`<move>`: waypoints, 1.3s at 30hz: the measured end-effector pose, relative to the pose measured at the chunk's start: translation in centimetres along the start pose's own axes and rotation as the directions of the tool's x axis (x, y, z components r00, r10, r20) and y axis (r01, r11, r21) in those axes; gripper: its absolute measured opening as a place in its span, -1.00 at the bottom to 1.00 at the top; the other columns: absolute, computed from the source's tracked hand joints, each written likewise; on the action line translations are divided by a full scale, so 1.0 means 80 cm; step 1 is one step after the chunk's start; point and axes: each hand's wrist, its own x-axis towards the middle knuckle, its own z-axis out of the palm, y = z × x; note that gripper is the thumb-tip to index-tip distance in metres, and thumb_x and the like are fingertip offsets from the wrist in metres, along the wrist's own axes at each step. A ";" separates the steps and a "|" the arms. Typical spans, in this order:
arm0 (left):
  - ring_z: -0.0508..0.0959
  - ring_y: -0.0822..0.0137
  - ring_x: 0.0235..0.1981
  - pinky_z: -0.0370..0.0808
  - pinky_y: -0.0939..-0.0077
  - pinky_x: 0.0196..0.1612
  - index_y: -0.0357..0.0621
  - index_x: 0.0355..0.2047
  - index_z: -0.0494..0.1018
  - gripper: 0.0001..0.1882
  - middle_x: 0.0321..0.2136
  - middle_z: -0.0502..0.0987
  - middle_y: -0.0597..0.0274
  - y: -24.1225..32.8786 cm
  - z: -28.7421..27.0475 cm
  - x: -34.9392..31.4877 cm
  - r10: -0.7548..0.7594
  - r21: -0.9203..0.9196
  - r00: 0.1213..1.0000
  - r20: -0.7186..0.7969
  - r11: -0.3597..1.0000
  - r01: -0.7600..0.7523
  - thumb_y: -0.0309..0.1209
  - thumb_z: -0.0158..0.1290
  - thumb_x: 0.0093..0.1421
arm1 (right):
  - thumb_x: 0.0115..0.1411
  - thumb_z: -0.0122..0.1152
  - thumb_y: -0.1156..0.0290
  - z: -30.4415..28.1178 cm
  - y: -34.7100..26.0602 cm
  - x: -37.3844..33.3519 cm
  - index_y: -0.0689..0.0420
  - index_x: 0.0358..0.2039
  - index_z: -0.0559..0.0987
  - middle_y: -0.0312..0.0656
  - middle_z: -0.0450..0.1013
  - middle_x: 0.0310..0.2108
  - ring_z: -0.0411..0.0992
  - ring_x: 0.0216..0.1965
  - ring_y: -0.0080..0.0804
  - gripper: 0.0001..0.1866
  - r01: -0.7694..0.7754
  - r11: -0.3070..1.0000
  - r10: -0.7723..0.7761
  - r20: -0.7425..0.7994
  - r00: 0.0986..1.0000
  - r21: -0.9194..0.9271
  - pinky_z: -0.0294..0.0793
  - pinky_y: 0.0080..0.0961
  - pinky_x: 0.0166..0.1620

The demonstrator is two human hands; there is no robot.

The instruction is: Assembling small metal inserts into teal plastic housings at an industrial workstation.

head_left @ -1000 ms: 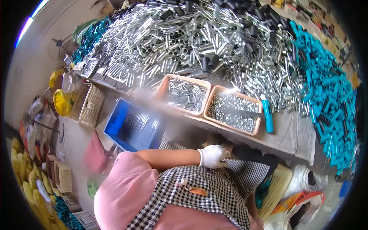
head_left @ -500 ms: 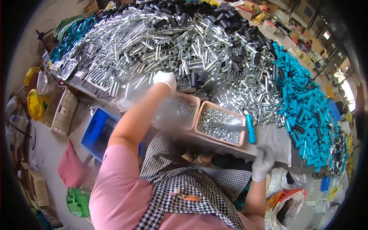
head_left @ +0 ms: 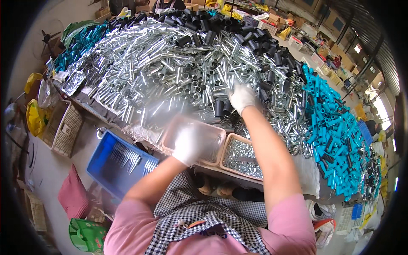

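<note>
My right hand (head_left: pixel 242 97), in a white glove, reaches onto the heap of silver metal tubes (head_left: pixel 170 59). Its fingers are bent down among the tubes, and what they grip cannot be made out. Just left of its wrist lie short black tubes (head_left: pixel 219 108). My left hand (head_left: pixel 187 142), gloved too and smeared by motion, hangs over the left pink tray (head_left: pixel 216 132), hiding part of it. Its fingers do not show clearly. Beside that tray, a second pink tray (head_left: pixel 226 165) holds small silver metal pieces (head_left: pixel 238 155), partly covered by my right forearm.
A blue crate (head_left: pixel 100 148) with slim silver parts stands low on the left, near a beige basket (head_left: pixel 68 129). Teal tubes (head_left: pixel 335 131) are heaped at the right, black tubes (head_left: pixel 255 36) along the back. Another person (head_left: pixel 169 5) is behind the heap.
My left hand has come back from the heap to above the left tray. My right hand has moved from beside the table's front edge up onto the heap. The view has shifted slightly.
</note>
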 end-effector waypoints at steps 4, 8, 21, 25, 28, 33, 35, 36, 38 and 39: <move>0.51 -0.09 -0.31 0.45 0.15 -0.20 -0.27 -0.26 0.45 -0.82 -0.38 0.52 -0.08 -0.022 0.016 -0.027 0.059 -0.094 0.975 -0.216 0.992 -0.081 -0.39 0.02 0.27 | 0.22 0.04 0.24 0.036 -0.006 0.043 0.20 0.05 0.44 0.12 0.56 -0.21 0.42 0.05 0.07 -0.56 -0.113 0.993 0.115 0.030 0.993 -0.037 0.36 -0.20 0.12; 0.52 -0.06 -0.31 0.46 0.19 -0.20 -0.27 -0.23 0.46 -0.80 -0.38 0.52 -0.06 -0.026 0.013 -0.028 0.038 -0.043 0.970 -0.241 0.998 -0.050 -0.35 0.03 0.29 | 0.28 -0.19 0.30 0.018 -0.056 0.029 0.23 0.13 0.39 0.28 0.40 0.06 0.37 0.14 0.12 -0.53 -0.438 0.867 0.379 0.258 0.889 0.237 0.31 -0.18 0.22; 0.56 0.13 -0.37 0.50 0.26 -0.25 -0.31 -0.14 0.44 -0.69 -0.42 0.53 0.03 -0.054 0.034 -0.034 -0.376 -0.459 0.916 -0.142 0.845 0.276 -0.30 -0.12 0.33 | 0.30 -0.06 0.44 -0.096 0.000 -0.212 0.25 0.08 0.30 -0.15 0.41 -0.36 0.44 -0.41 -0.40 -0.65 -0.273 -0.389 -0.008 0.293 0.956 0.880 0.51 -0.43 -0.32; 0.29 0.63 -0.53 0.25 0.71 -0.46 -0.22 -0.18 0.46 -0.65 -0.52 0.37 0.47 0.002 0.024 -0.053 -0.358 -0.696 0.929 0.093 0.644 0.318 -0.15 -0.08 0.39 | 0.37 0.01 0.17 -0.067 0.030 -0.311 0.26 0.15 0.32 -0.28 0.30 -0.56 0.27 -0.59 -0.55 -0.51 -0.480 -0.473 -0.200 0.440 0.875 0.739 0.29 -0.63 -0.49; 0.27 0.64 -0.57 0.24 0.71 -0.49 -0.21 -0.18 0.46 -0.64 -0.56 0.36 0.48 0.019 0.039 -0.064 -0.274 -0.659 0.956 0.106 0.701 0.274 -0.14 -0.10 0.39 | 0.39 -0.02 0.22 -0.040 0.047 -0.368 0.26 -0.01 0.46 -0.30 0.30 -0.58 0.23 -0.63 -0.57 -0.64 -0.277 0.135 -0.024 0.283 0.959 0.951 0.28 -0.55 -0.54; 0.56 0.23 -0.44 0.50 0.42 -0.30 -0.26 -0.19 0.49 -0.69 -0.49 0.53 0.13 0.064 0.028 -0.071 0.119 -0.362 0.959 0.256 0.932 -0.020 -0.22 0.01 0.32 | 0.06 0.24 0.46 -0.045 0.048 -0.390 0.28 -0.13 0.52 0.10 0.52 -0.34 0.54 -0.32 0.00 -0.66 0.113 0.747 -0.125 -0.028 0.992 0.655 0.52 -0.29 -0.29; 0.56 0.04 -0.30 0.52 0.29 -0.19 -0.26 -0.17 0.51 -0.77 -0.33 0.52 0.06 0.078 0.029 -0.066 0.445 -0.336 0.840 0.309 0.878 -0.342 -0.40 0.12 0.21 | 0.00 0.40 0.33 -0.043 0.054 -0.393 0.27 0.03 0.44 0.02 0.55 -0.26 0.57 -0.24 -0.09 -0.41 0.101 0.605 -0.144 -0.016 0.989 0.790 0.53 -0.35 -0.19; 0.55 0.00 -0.24 0.51 0.26 -0.15 -0.26 -0.15 0.52 -0.76 -0.25 0.51 0.04 0.079 0.033 -0.061 0.577 -0.390 0.766 0.284 0.799 -0.458 -0.46 0.15 0.16 | -0.01 0.44 0.29 -0.031 0.063 -0.400 0.26 0.12 0.35 -0.05 0.52 -0.16 0.54 -0.15 -0.17 -0.28 -0.035 0.281 -0.195 0.093 0.976 0.959 0.50 -0.37 -0.10; 0.53 0.05 -0.12 0.48 0.24 -0.06 -0.25 0.06 0.38 -0.50 -0.09 0.45 0.01 0.098 0.028 -0.044 0.640 -0.588 0.599 0.482 0.743 -0.320 -0.54 0.19 0.08 | 0.01 0.50 0.18 0.005 0.072 -0.412 0.26 0.30 0.12 -0.22 0.37 0.08 0.37 0.06 -0.35 -0.02 -0.101 -0.145 -0.330 0.048 0.943 0.984 0.37 -0.41 0.10; 0.53 0.07 -0.10 0.48 0.23 -0.03 -0.25 0.17 0.30 -0.38 -0.03 0.44 -0.01 0.105 0.026 -0.037 0.576 -0.629 0.523 0.629 0.772 -0.093 -0.54 0.20 0.07 | 0.01 0.50 0.15 0.003 0.066 -0.419 0.28 0.29 0.12 -0.19 0.35 0.10 0.35 0.08 -0.35 -0.02 -0.162 -0.285 -0.353 0.054 0.934 0.945 0.34 -0.41 0.13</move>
